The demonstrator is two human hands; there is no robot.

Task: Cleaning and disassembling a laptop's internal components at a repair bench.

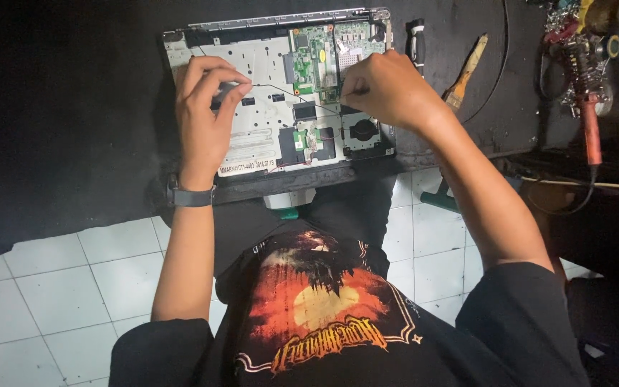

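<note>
A: What is lying on the bench (pixel 73 107)?

B: An opened laptop (pixel 281 93) is lying on the dark bench at the far middle, its inner frame and green board (pixel 327 50) showing. A fan (pixel 362 130) is sitting at its near right corner. To the right a paintbrush (pixel 466 72) is lying, and farther right a red-handled soldering iron (pixel 590 125).

A: And what are the hands doing?

B: The left hand (pixel 205 118), with a watch (pixel 191 196) on its wrist, is pinching one end of a thin dark wire (pixel 288 93) between thumb and fingertips. The wire is running right across the frame toward the right hand (pixel 385 89), which is curled closed over the board; I cannot tell for certain what its fingers are gripping.

A: What could be going wrong here?

B: In my judgement, the wire is looking taut between the two hands, so a hard tug could be snapping it or tearing its connector from the board. The right knuckles are hovering over small parts, so a slip could be bending something. The light is dim, which is making a misjudged pull likelier.
</note>
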